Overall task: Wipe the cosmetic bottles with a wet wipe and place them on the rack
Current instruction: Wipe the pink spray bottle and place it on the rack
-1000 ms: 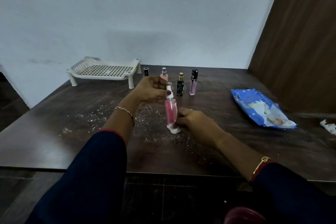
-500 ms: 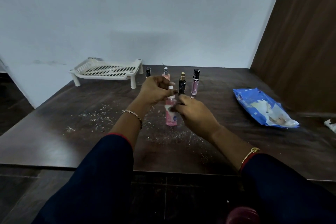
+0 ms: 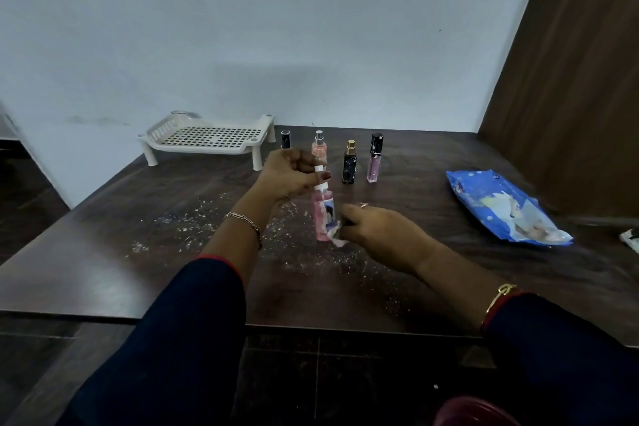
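My left hand (image 3: 290, 175) pinches the white top of a pink spray bottle (image 3: 322, 214), which stands upright over the table's middle. My right hand (image 3: 375, 228) grips a crumpled white wet wipe (image 3: 336, 235) and presses it against the bottle's lower right side. Behind them stand a small black-capped bottle (image 3: 285, 139), partly hidden by my left hand, a peach spray bottle (image 3: 318, 146), a black bottle with a gold cap (image 3: 349, 162) and a lilac tube with a black cap (image 3: 374, 159). The white perforated rack (image 3: 207, 140) sits at the back left with nothing on it.
A blue wet-wipe pack (image 3: 505, 207) lies open at the right. White crumbs are scattered over the dark wooden table (image 3: 103, 252). A white scrap (image 3: 629, 239) lies at the far right edge. A brown wooden panel (image 3: 570, 79) stands at the right, a pale wall behind.
My right hand has slid the wipe from the bottle's upper part down to its lower side. My left hand keeps its hold on the top.
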A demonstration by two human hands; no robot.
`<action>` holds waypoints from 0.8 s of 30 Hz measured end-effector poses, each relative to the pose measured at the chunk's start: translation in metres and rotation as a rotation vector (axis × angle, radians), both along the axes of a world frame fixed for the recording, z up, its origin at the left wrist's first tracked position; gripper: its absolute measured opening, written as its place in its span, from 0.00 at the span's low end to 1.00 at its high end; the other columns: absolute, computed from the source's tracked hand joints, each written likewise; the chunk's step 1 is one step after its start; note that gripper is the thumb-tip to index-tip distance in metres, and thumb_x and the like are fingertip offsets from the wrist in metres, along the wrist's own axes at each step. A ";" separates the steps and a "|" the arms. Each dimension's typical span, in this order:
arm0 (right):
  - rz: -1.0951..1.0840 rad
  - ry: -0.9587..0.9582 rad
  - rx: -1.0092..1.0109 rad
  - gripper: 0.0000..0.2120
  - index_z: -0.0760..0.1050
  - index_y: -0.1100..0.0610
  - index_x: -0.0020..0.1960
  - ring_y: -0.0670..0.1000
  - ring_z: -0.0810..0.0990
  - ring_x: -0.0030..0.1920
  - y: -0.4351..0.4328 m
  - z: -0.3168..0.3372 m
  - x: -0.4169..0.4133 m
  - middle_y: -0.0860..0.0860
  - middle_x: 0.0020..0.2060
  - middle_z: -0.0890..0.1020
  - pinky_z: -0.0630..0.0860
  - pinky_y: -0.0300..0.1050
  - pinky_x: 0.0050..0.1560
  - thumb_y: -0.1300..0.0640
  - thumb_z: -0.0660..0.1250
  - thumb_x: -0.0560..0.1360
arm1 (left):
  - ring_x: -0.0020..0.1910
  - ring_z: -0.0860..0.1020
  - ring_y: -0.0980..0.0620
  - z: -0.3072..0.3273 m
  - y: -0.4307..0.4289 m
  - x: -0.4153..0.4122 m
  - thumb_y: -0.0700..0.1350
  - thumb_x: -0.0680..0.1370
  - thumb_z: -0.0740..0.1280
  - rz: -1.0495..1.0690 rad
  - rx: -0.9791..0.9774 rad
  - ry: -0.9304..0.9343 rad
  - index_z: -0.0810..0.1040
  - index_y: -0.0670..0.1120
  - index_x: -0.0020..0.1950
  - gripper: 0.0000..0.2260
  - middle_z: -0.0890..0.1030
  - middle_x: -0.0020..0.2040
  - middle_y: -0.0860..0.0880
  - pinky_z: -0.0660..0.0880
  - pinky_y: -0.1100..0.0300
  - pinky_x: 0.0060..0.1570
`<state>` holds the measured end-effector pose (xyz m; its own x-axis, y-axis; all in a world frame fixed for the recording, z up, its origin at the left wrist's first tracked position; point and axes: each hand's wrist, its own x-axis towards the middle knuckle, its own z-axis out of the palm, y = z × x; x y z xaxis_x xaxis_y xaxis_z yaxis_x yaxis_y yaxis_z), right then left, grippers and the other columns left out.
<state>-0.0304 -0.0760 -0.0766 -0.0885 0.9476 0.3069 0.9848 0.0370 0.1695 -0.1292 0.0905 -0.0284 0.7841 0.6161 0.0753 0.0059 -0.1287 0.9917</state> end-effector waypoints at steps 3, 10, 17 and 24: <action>-0.107 0.196 0.191 0.07 0.80 0.59 0.49 0.52 0.78 0.43 -0.002 0.003 0.009 0.54 0.46 0.78 0.75 0.41 0.43 0.62 0.69 0.71 | 0.38 0.83 0.52 -0.002 0.001 -0.003 0.31 0.68 0.73 -0.014 0.023 -0.019 0.77 0.34 0.52 0.14 0.82 0.44 0.40 0.79 0.64 0.32; -0.046 0.275 0.332 0.08 0.80 0.59 0.50 0.51 0.77 0.48 0.031 0.017 -0.023 0.52 0.50 0.79 0.75 0.43 0.48 0.57 0.66 0.75 | 0.36 0.81 0.53 -0.003 0.002 -0.003 0.32 0.68 0.74 0.019 0.016 -0.011 0.78 0.40 0.47 0.11 0.81 0.38 0.46 0.81 0.61 0.35; -0.025 -0.014 0.284 0.11 0.77 0.59 0.54 0.56 0.76 0.52 0.037 0.002 -0.025 0.55 0.52 0.78 0.79 0.50 0.40 0.62 0.64 0.73 | 0.41 0.82 0.51 -0.005 0.001 0.000 0.34 0.69 0.74 0.020 0.038 -0.002 0.78 0.41 0.49 0.10 0.82 0.41 0.45 0.81 0.60 0.39; -0.032 0.129 0.361 0.09 0.78 0.62 0.53 0.55 0.79 0.47 0.034 -0.003 -0.016 0.56 0.51 0.80 0.80 0.50 0.44 0.64 0.66 0.73 | 0.42 0.81 0.51 -0.005 0.003 0.001 0.32 0.71 0.71 -0.045 -0.029 -0.028 0.77 0.41 0.48 0.09 0.81 0.43 0.43 0.80 0.59 0.38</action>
